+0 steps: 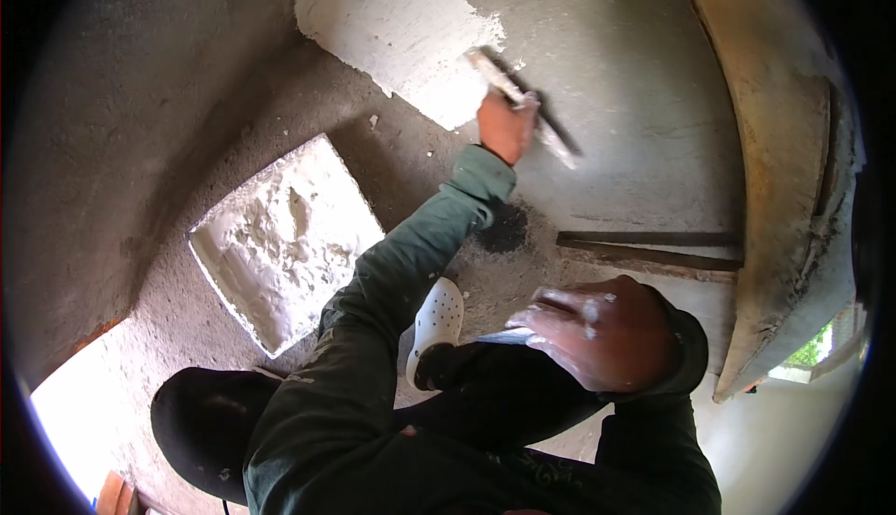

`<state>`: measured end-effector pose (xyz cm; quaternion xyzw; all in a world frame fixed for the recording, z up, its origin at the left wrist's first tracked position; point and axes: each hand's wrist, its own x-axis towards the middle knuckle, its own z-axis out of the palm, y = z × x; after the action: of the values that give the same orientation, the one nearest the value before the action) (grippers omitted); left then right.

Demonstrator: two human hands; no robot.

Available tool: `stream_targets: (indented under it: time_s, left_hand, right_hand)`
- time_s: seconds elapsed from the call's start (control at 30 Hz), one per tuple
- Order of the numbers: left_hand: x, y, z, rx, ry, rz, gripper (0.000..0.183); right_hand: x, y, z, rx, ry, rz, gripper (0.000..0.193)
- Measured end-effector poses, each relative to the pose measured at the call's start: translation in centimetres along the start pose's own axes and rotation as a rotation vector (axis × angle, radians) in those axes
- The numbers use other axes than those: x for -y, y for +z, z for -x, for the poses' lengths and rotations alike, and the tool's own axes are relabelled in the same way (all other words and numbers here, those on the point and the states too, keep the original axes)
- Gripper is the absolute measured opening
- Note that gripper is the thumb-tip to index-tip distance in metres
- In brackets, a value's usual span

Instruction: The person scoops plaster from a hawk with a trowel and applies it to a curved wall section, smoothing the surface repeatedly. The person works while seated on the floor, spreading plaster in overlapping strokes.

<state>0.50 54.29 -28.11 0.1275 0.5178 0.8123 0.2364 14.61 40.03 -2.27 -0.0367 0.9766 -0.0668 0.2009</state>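
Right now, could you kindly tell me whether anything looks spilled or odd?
Two things, mildly. White crumbs lie loose on the floor between the tray and the wall, perhaps spilled. A dark patch near the wall's foot also stands out against the grey; I cannot tell what it is.

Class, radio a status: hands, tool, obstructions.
Left hand gripping trowel at grey wall. Right hand by leg, grip unclear. White coating partly covers wall. Nothing visibly blocking trowel.

A dark patch marks the floor left of a narrow brown strip; greenery shows through an opening at far right.
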Motion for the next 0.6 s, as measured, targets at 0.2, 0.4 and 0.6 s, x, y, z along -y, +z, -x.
stream_targets:
  time_s: [0.2, 0.4, 0.6]
  left_hand:
    - [-6.6, -1.2, 2.7, -0.062, 0.261, 0.110, 0.026]
    - [-3.5, -9.9, 0.4, -0.327, 0.112, 0.167, 0.017]
    - [7.0, -17.6, -9.5, -0.511, 0.259, -0.202, 0.031]
  right_hand:
    - [-0.7, -0.7, -1.1, 0.011, -0.030, -0.084, 0.022]
    - [-1.1, -0.8, -2.0, -0.012, -0.015, -0.062, 0.021]
    - [-0.2, 0.1, -2.3, -0.050, -0.069, -0.085, 0.022]
